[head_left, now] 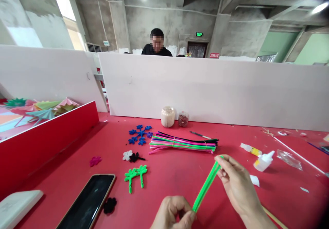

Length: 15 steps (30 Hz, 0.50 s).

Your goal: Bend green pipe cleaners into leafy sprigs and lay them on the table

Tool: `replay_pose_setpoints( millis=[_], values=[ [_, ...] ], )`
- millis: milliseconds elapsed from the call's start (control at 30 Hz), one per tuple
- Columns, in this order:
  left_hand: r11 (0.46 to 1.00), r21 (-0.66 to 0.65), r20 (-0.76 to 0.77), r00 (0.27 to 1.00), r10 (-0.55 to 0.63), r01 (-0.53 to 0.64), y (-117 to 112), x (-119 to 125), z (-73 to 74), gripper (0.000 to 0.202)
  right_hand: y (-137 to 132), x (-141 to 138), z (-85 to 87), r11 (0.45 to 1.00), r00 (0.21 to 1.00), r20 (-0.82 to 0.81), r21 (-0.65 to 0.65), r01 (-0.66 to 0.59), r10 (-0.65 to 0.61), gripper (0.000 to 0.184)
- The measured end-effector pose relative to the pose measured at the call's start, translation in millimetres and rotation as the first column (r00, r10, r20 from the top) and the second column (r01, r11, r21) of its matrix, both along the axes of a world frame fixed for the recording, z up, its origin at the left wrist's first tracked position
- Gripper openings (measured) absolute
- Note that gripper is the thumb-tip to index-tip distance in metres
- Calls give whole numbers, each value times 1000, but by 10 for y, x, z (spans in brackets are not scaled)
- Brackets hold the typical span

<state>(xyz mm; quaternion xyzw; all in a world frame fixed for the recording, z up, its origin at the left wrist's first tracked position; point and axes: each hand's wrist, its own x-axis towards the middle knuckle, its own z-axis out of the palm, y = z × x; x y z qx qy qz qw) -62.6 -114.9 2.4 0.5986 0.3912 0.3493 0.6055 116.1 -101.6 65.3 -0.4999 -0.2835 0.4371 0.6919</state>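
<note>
A bright green pipe cleaner [206,186], folded into side-by-side strands, stretches on a slant between my hands above the red table. My left hand [176,212] pinches its lower end, and my right hand [236,184] grips the upper end between thumb and fingers. Beyond them lies a tied bundle of pipe cleaners [182,143] in pink, green, black and white. To the left are two green flowers with stems [135,176], a white flower [127,155], a black flower with a stem [134,157] and a blue flower cluster [140,134].
A phone [87,201] lies at the front left, beside a black flower [110,205]. Glue bottles [263,162] stand and lie at right. Two jars [168,117] are by the white partition [205,88]. A red divider [51,146] bounds the left. Behind the partition is a person [156,47].
</note>
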Motion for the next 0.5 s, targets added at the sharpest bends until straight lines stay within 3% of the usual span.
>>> replay_pose_setpoints(
  millis=[133,333,500],
  values=[
    [999,17,26,999,41,-41,19,-6,49,44,35,9,59,1000,995,-100,8,31,-30,16],
    [995,33,12,996,89,-90,51,21,-6,42,-36,123,-53,1000,994,101,0,-31,31,17],
    [996,19,-12,996,89,-89,46,14,109,39,-163,559,-307,975,915,363,-70,213,-174,31]
  ],
)
